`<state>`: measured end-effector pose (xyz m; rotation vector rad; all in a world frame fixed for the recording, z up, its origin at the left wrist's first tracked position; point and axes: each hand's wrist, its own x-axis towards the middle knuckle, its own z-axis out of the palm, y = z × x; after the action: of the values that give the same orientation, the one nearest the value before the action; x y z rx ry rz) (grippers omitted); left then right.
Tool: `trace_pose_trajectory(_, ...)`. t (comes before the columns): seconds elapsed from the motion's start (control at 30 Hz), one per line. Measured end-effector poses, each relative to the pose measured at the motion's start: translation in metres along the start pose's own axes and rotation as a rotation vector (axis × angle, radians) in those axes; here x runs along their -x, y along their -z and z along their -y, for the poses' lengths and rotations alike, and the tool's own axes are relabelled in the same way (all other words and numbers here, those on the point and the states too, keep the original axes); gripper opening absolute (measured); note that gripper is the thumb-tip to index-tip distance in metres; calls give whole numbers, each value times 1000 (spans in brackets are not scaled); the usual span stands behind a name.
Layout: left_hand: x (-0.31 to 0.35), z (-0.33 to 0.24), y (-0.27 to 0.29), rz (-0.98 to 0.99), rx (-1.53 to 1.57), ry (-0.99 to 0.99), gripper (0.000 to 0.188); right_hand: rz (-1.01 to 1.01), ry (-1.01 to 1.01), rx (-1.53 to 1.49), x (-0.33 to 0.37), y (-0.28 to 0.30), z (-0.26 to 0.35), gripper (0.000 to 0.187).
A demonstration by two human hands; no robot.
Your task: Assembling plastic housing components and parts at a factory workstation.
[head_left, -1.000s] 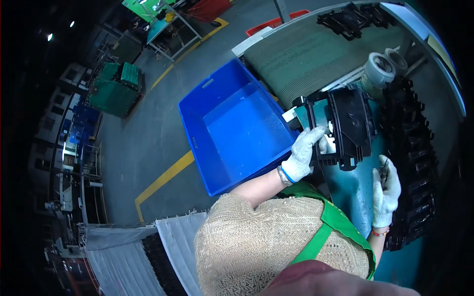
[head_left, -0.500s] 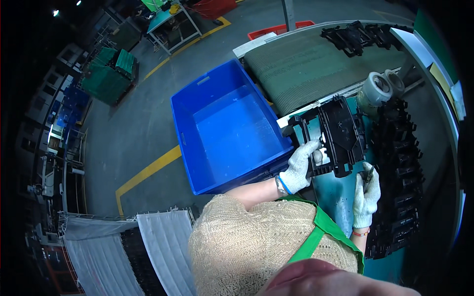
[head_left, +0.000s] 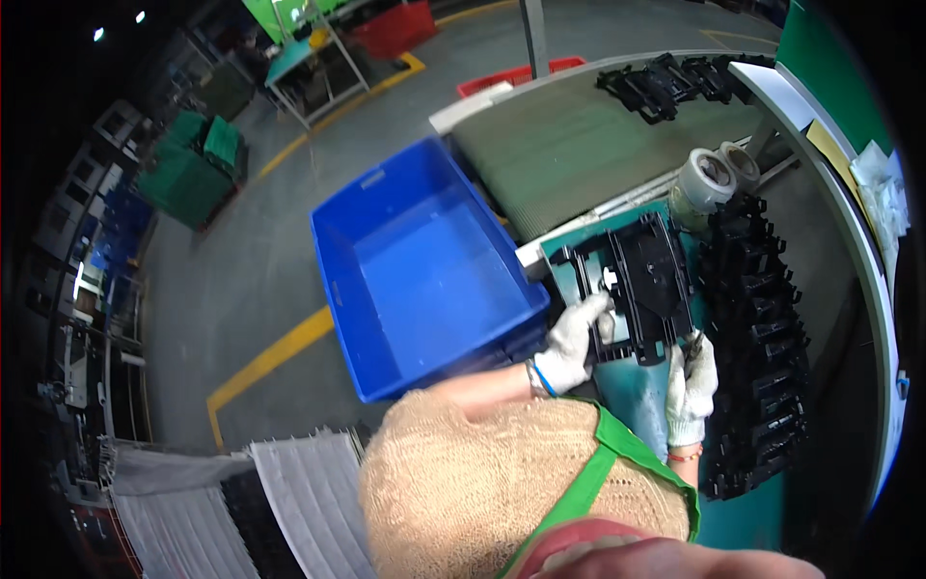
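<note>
Now, black housing: the black housing (head_left: 654, 280) lies on the teal surface (head_left: 632, 381) in front of you, slightly turned, its solid ribbed part to your right and an open framed part to your left.
White fitting: you have a small white fitting (head_left: 610, 279) showing in that open part, just beyond your left fingertips.
Left hand: your gloved left hand (head_left: 571, 347) reaches over the near left edge of the housing, thumb and fingers slightly apart inside the opening; you cannot tell from this view whether they pinch anything.
Right hand: your gloved right hand (head_left: 692, 391) is at the near right corner, fingers bunched and pointing away from you; something dark shows at the tips, too small to tell, and so is any pinch.
Stacked black parts: to the right of your right hand, a long row of black parts (head_left: 762, 357) runs along the surface.
Rolls: past the housing's far right corner, two pale rolls (head_left: 707, 177) stand side by side.
Blue bin: to your left, the deep blue bin (head_left: 371, 198) sits near the surface's edge.
Belt: beyond the housing, a wide greenish belt (head_left: 550, 145) carries more black pieces (head_left: 666, 85) at its far right.
Floor: further left, you have a yellow line (head_left: 280, 362) on the grey floor (head_left: 265, 289).
</note>
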<state>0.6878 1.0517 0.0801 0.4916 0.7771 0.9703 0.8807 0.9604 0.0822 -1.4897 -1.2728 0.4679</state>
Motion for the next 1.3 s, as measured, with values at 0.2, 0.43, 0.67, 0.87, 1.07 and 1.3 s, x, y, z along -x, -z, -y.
trace_pose_trajectory(0.2, 1, 12, 10, -12, 33, -14, 28, -5, -29, 65, 0, -4, 6, 34)
trace_pose_trajectory(0.43, 9, 11, 6, -38, 26, 9, 24, 8, -377, -487, 11, -2, 13, 39)
trace_pose_trajectory(0.67, 5, 22, 20, 83, -82, -19, 24, 8, -286, -457, 19, -4, 14, 40)
trace_pose_trajectory(0.87, 3, 17, 21, 273, -203, -141, 40, -42, -218, -467, 20, -1, 10, 36)
trace_pose_trajectory(1.07, 2, 11, 18, 362, -180, -110, 60, -108, -155, -460, 23, -7, 13, 32)
trace_pose_trajectory(1.3, -3, 19, 19, 371, -106, -9, 60, -89, -139, -413, 27, -3, 15, 27)
